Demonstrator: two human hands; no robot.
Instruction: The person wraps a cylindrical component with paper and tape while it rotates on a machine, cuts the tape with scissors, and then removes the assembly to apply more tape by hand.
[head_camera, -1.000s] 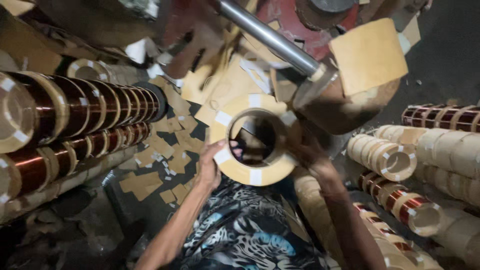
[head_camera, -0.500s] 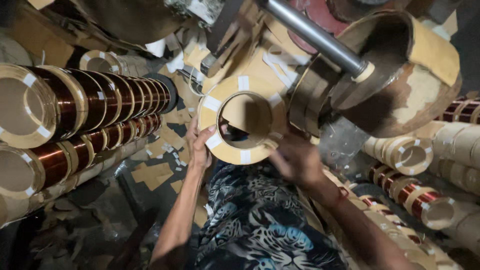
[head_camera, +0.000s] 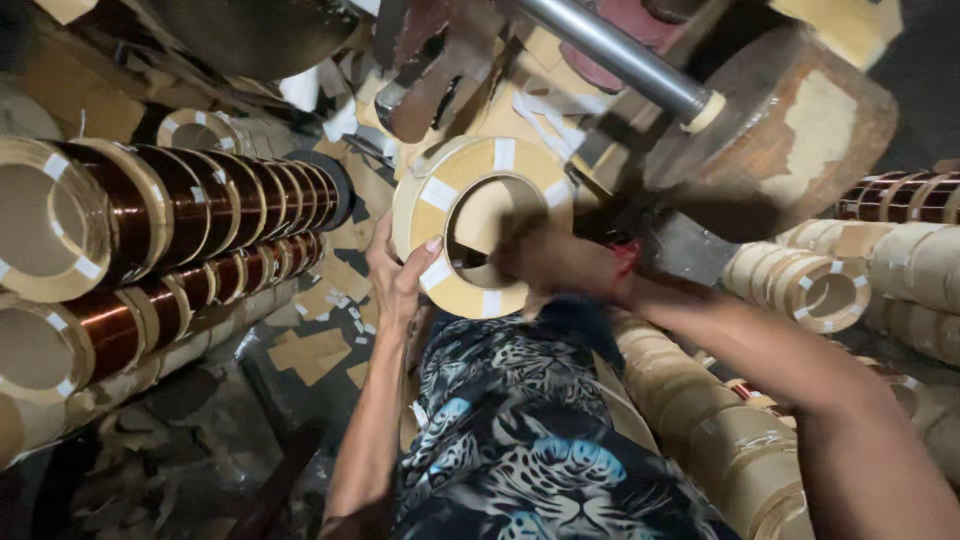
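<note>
Left hand (head_camera: 398, 275) grips the lower left rim of a round paper-wrapped coil (head_camera: 482, 225), thumb on the front face, fingers curled behind the edge. Coil is tan with white tape strips around its face, hollow centre, held up in front of the person's chest, just below a steel shaft (head_camera: 615, 52). Right hand (head_camera: 548, 262) is motion-blurred, sits at the coil's lower right rim and partly over the hole; touching the coil, but whether it is clamped on or flat against it, cannot tell. Big worn wooden disc (head_camera: 800, 120) at the shaft's end, right of the coil. Row of copper-wound coils (head_camera: 190, 205) stacked at left, well apart from the hands. Paper-wrapped coils (head_camera: 830, 285) piled at right. Cardboard scraps (head_camera: 310, 352) litter the floor below the left forearm.
</note>
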